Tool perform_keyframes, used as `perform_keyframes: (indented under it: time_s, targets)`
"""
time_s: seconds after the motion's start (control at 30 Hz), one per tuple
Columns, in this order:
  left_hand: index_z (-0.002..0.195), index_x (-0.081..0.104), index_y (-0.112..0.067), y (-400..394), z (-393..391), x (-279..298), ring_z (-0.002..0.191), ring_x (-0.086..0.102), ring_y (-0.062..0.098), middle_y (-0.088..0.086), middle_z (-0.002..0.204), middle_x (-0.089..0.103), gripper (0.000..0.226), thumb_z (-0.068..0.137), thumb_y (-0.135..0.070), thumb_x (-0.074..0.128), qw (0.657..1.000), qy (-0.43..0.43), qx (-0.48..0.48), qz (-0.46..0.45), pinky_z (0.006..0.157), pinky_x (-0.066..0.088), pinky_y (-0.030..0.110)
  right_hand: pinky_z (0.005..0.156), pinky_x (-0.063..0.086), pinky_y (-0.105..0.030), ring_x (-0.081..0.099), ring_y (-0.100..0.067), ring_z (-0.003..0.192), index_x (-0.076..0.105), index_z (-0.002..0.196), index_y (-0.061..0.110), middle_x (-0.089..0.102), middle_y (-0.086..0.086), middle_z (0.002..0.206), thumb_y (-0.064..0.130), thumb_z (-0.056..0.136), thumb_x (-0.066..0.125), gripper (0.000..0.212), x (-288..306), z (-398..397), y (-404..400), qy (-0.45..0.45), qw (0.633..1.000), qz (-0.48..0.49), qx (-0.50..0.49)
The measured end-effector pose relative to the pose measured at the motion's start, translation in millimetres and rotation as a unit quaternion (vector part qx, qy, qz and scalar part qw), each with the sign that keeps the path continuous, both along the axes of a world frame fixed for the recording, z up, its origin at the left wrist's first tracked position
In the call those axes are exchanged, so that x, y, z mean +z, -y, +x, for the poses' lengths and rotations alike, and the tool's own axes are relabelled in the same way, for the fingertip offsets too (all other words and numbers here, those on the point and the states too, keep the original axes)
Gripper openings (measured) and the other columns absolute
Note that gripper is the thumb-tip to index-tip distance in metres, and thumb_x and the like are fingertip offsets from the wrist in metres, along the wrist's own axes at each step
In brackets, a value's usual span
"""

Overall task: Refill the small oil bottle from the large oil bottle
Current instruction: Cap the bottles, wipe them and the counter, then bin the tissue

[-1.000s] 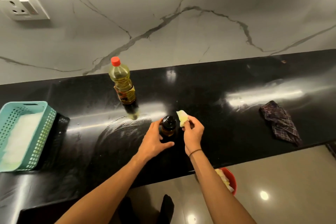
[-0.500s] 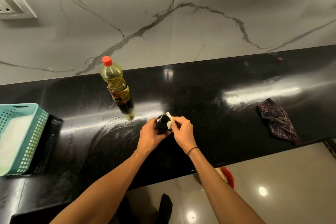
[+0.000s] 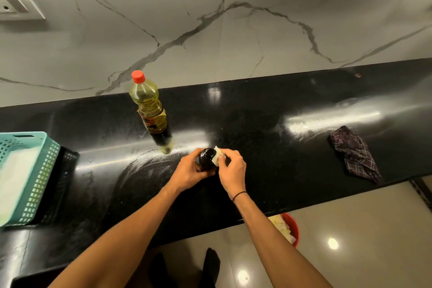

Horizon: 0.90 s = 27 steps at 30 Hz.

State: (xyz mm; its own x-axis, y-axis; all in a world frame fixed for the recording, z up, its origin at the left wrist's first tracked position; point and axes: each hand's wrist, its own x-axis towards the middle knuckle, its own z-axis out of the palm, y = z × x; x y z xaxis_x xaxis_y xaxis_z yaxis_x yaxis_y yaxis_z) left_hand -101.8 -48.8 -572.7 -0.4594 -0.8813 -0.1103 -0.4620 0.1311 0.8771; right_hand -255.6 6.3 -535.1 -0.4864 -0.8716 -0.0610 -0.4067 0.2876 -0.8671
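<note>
Gripping the small dark glass oil bottle (image 3: 207, 159) from its left side, the left hand (image 3: 188, 170) has its fingers curled round the body, holding it upright on the glossy black stone counter (image 3: 257, 147) near the front edge. Against the bottle's right shoulder, the right hand (image 3: 231, 169) pinches a small pale folded piece of tissue (image 3: 217, 156), its fingers bent round the scrap; a thin black band (image 3: 239, 195) circles that wrist. Just behind and to the left of the small bottle stands the large clear plastic oil bottle (image 3: 149, 110), upright, closed with a red screw cap (image 3: 137, 76) and holding yellow oil, apart from both hands. At the counter's left end sits a turquoise perforated plastic basket (image 3: 39, 177) with something white inside. Well to the right lies a crumpled dark checked cloth (image 3: 354, 154). Below the counter's front edge, on the pale tiled floor, a red round bin (image 3: 295, 229) shows pale scraps within. Behind the counter rises a white marble-veined wall (image 3: 233, 18) with a white socket plate (image 3: 16, 2) at the upper left.
</note>
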Motion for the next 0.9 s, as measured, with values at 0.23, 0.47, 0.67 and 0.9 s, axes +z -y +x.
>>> perform_keyframes:
  time_s: [0.23,0.47,0.67,0.9]
  targets:
    - [0.105,0.060,-0.032,-21.2,-6.5,-7.3,0.081,0.068,0.004,-0.011,0.089,0.073,0.051,0.069,-0.045,0.095,0.992,0.020,0.120,-0.012,0.071,0.056,0.034,0.097,0.051,-0.021,0.065,-0.009,0.107,0.072,0.121,0.010,0.070,0.000,0.118,0.007,0.092,0.071,0.029,-5.4,28.0,-30.2,0.001,0.999,-0.044,-0.030]
    - [0.152,0.043,-0.040,-18.6,3.5,-5.4,0.098,0.064,-0.006,-0.021,0.126,0.065,0.101,0.068,-0.036,0.099,0.998,0.015,0.057,0.023,0.092,0.053,0.020,0.094,0.053,-0.032,0.064,-0.016,0.105,0.075,0.116,0.013,0.073,-0.001,0.112,0.010,0.092,0.071,0.025,-3.5,24.3,-22.2,0.021,0.996,-0.038,-0.083]
    - [0.121,0.062,-0.032,-10.4,4.8,5.6,0.066,0.062,-0.006,-0.023,0.082,0.070,0.056,0.076,-0.022,0.095,1.000,0.003,0.012,0.013,0.064,0.045,0.014,0.077,0.055,-0.027,0.064,-0.008,0.086,0.076,0.102,0.014,0.069,0.004,0.096,0.005,0.091,0.070,0.015,-2.5,35.4,-29.1,-0.028,0.993,-0.052,-0.099]
    - [0.105,0.057,-0.035,-26.5,5.0,-2.8,0.068,0.063,0.002,-0.012,0.081,0.071,0.041,0.077,-0.036,0.088,0.994,0.013,0.111,0.003,0.062,0.048,0.029,0.063,0.049,-0.028,0.059,-0.009,0.072,0.069,0.082,0.013,0.060,0.005,0.083,0.004,0.092,0.066,0.013,-7.7,53.5,-46.2,-0.030,0.998,-0.042,-0.040]
